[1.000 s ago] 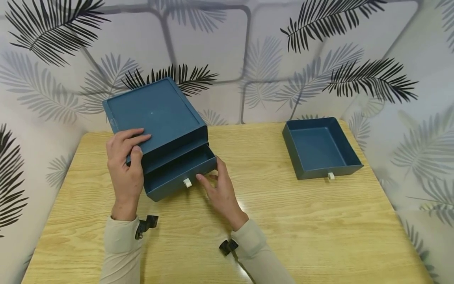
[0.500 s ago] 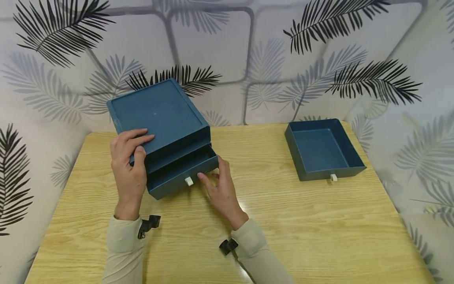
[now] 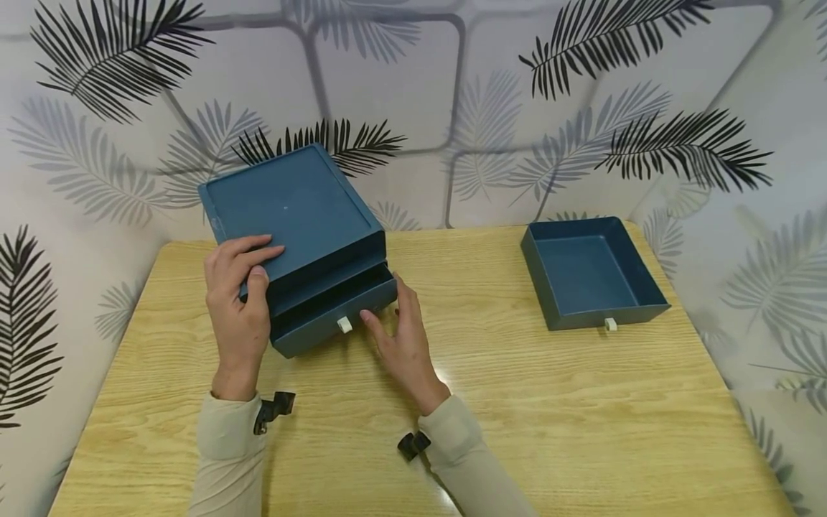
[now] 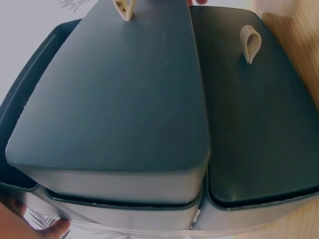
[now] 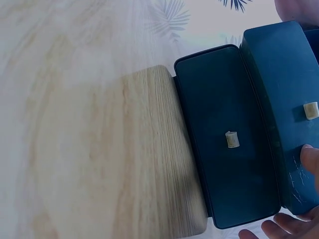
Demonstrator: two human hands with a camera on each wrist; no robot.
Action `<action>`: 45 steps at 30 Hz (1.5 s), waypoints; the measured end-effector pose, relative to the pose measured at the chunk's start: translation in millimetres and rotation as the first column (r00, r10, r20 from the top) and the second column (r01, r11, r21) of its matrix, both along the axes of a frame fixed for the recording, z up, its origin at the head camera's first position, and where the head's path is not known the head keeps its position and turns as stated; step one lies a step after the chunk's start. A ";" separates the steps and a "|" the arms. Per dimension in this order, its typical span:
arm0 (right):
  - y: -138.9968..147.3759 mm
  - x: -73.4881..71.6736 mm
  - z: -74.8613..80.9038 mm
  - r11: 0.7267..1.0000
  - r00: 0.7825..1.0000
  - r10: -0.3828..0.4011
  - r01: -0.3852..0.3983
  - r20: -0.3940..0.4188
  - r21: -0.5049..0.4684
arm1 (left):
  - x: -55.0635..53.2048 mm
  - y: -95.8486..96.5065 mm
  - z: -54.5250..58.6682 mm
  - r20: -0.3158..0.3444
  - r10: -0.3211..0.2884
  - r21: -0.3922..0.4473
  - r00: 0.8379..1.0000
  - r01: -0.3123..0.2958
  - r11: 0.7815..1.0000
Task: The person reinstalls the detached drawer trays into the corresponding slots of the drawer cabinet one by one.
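A blue drawer cabinet [image 3: 291, 208] stands angled at the table's left back, its upper slot bare. Below that slot, a drawer [image 3: 323, 327] with a pale pull tab [image 3: 345, 325] sticks partly out. My left hand [image 3: 235, 309] lies over the cabinet's left front corner, two fingers stretched across the top. At the drawer's right corner my right hand [image 3: 403, 345] has its thumb on the front and its fingers round the side, holding it. Beneath it, a lower drawer [image 5: 224, 99] sits flush in the right wrist view.
Another blue drawer [image 3: 584, 276], with nothing in it, rests at the right back of the wooden table [image 3: 517, 416]. Behind the table rises a leaf-patterned backdrop [image 3: 420, 86].
The held drawer has slid some way further into the cabinet, my right hand moving with it. My left hand stays on the cabinet's corner. The view has shifted slightly.
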State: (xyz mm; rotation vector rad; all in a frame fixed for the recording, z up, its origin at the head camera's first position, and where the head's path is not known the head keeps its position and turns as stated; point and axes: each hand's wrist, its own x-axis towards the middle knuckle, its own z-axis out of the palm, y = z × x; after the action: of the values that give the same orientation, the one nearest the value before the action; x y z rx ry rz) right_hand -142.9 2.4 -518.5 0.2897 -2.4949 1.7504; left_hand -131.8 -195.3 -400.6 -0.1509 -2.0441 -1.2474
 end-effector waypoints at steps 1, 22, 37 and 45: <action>-0.2 -0.6 0.1 1.000 1.000 -0.001 0.001 0.004 0.003 | -0.1 0.0 0.0 0.001 0.001 0.000 1.000 -0.001 1.000; -3.7 -9.6 -4.0 1.000 1.000 -0.005 0.005 0.012 -0.005 | -0.7 -1.1 0.5 0.020 -0.005 0.015 1.000 0.005 1.000; -8.6 -15.2 -6.0 0.999 0.999 -0.034 0.035 0.040 -0.026 | -1.1 -2.2 2.0 0.017 0.000 0.013 1.000 0.000 1.000; -10.2 -17.1 -7.8 0.999 0.998 -0.044 0.045 0.047 -0.029 | -0.3 -1.6 1.9 0.016 -0.002 0.008 1.000 0.002 1.000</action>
State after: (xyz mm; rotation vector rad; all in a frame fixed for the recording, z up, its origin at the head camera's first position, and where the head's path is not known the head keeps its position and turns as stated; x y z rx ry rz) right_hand -160.1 -7.8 -526.3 0.1924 -2.4833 1.7960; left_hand -132.1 -196.8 -398.7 -0.1396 -2.0526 -1.2623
